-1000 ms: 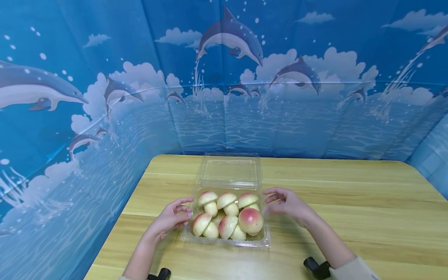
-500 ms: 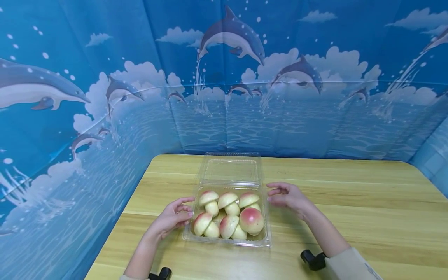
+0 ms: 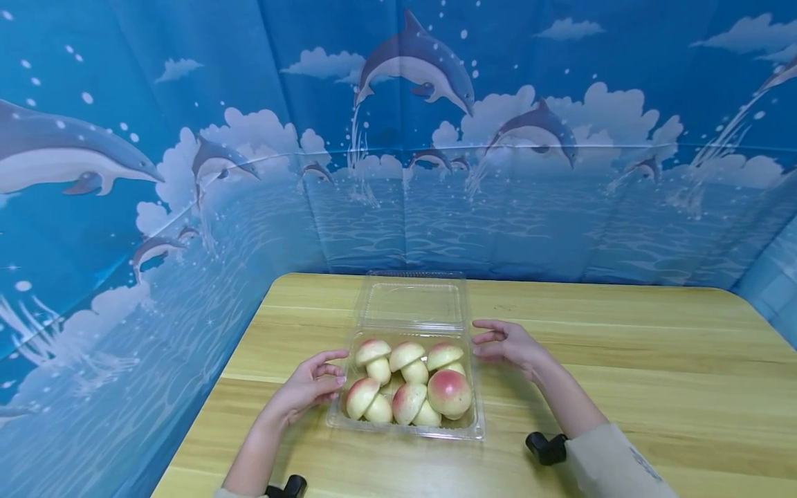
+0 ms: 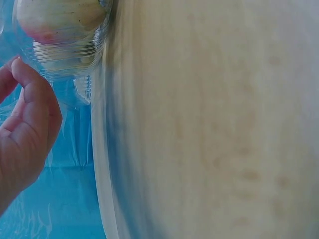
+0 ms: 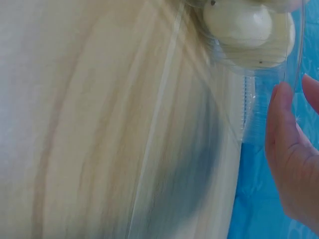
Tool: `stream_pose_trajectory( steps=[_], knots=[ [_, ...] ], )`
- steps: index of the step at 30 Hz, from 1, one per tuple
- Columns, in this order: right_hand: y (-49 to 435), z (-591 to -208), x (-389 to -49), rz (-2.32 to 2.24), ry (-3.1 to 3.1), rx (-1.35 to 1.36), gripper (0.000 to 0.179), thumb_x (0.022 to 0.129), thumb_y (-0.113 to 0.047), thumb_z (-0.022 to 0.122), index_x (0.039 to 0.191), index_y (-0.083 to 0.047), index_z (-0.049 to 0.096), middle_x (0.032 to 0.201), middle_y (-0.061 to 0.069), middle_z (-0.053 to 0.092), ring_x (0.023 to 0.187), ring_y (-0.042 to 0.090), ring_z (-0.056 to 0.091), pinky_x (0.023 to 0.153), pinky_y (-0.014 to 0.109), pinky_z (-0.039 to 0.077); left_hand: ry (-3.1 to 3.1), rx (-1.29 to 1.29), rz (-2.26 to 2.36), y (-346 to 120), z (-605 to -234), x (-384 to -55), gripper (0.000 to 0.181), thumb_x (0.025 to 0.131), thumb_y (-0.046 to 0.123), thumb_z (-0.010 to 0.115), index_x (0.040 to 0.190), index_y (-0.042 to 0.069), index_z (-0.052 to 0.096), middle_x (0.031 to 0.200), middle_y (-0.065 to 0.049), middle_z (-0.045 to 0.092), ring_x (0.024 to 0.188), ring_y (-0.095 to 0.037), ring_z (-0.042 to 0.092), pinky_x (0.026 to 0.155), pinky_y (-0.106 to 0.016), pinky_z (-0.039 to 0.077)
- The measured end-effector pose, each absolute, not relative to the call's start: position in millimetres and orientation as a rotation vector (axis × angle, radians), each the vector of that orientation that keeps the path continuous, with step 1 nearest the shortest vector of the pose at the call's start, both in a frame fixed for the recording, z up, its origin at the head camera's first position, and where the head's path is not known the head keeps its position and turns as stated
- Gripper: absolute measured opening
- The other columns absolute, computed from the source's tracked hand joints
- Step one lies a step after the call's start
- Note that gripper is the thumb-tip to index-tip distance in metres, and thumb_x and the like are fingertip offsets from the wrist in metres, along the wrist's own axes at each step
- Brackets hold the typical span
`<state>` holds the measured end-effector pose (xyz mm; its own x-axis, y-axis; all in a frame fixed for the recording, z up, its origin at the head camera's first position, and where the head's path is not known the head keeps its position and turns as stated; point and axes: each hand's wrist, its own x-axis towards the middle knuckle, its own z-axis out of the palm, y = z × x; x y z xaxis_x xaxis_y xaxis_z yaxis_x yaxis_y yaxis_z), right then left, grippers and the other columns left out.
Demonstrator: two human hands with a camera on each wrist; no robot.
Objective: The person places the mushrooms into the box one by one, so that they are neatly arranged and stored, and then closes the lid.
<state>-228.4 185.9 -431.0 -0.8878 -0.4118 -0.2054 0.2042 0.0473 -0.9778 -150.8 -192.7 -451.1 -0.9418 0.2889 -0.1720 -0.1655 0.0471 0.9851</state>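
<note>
A clear plastic clamshell box [image 3: 405, 432] sits on the table, its lid [image 3: 413, 304] folded back toward the far side. Inside lie several pale mushroom-shaped buns [image 3: 409, 362] with pinkish caps; one in the near right corner shows its round red cap [image 3: 450, 391]. My left hand [image 3: 308, 386] is at the box's left side, fingers loosely bent, fingertips at or very near the wall [image 4: 60, 62]. By the right side, toward the rear, is my right hand [image 3: 507, 342], fingers relaxed. In the right wrist view its fingertips are close to the plastic [image 5: 269, 72]; contact cannot be told.
A wood-grain table [image 3: 623, 360] extends to the right of the box. Behind and to the left hangs a blue curtain [image 3: 373, 228] printed with dolphins. Dark wrist-camera mounts [image 3: 546, 448] sit by both forearms.
My right hand has slid slightly back along the box's right side, its forearm shifting left. My left hand, the box and the buns stay in place; the head view has shifted slightly.
</note>
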Motion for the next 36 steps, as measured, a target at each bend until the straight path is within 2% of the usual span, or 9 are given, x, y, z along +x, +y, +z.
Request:
stream_pose_trajectory(
  steps=[6,13,21,29,36],
  knots=[
    [187.1,-434.4,-237.0,-1.966,1.759,-0.173,0.074,0.083,0.011,0.058,0.143,0.011,0.014,0.096,0.006,0.062,0.085,0.013,0.063,0.08,0.028,0.052,2.007,0.117,1.959,-191.0,-450.6,-151.0,0.058,0.087,0.0,0.059,0.138,-0.004,0.034,0.092,-0.005,0.052,0.064,-0.008,0.053,0.058,-0.018,0.047],
    [186.1,-434.3,-246.1,-1.992,1.696,-0.133,0.075,0.084,0.012,0.056,0.144,0.009,0.011,0.093,0.005,0.062,0.079,0.012,0.062,0.075,0.025,0.052,1.992,0.106,1.962,-190.1,-450.9,-150.6,0.057,0.087,-0.001,0.06,0.138,-0.004,0.034,0.093,-0.006,0.053,0.065,-0.008,0.053,0.059,-0.019,0.047],
    [184.6,-435.5,-253.7,-2.01,1.67,-0.092,0.074,0.085,0.013,0.054,0.145,0.007,0.01,0.097,0.007,0.061,0.082,0.011,0.063,0.078,0.025,0.052,1.989,0.109,1.964,-190.1,-449.0,-150.7,0.058,0.086,-0.001,0.06,0.138,-0.003,0.034,0.094,-0.008,0.053,0.064,-0.009,0.053,0.059,-0.019,0.047],
    [181.3,-436.6,-256.0,-1.993,1.683,-0.168,0.079,0.084,0.014,0.053,0.147,0.004,0.006,0.114,0.012,0.055,0.091,0.013,0.061,0.082,0.026,0.05,1.99,0.102,1.968,-191.4,-448.5,-149.7,0.058,0.086,0.0,0.06,0.138,-0.003,0.034,0.095,-0.008,0.053,0.065,-0.008,0.053,0.059,-0.019,0.047],
    [178.4,-437.1,-255.6,-2.019,1.69,-0.179,0.082,0.082,0.016,0.054,0.147,0.001,0.006,0.111,0.006,0.056,0.089,0.014,0.062,0.077,0.024,0.051,1.987,0.096,1.974,-192.4,-447.6,-149.4,0.059,0.086,0.001,0.062,0.138,-0.003,0.034,0.094,-0.007,0.052,0.064,-0.008,0.052,0.058,-0.019,0.046]
  ],
)
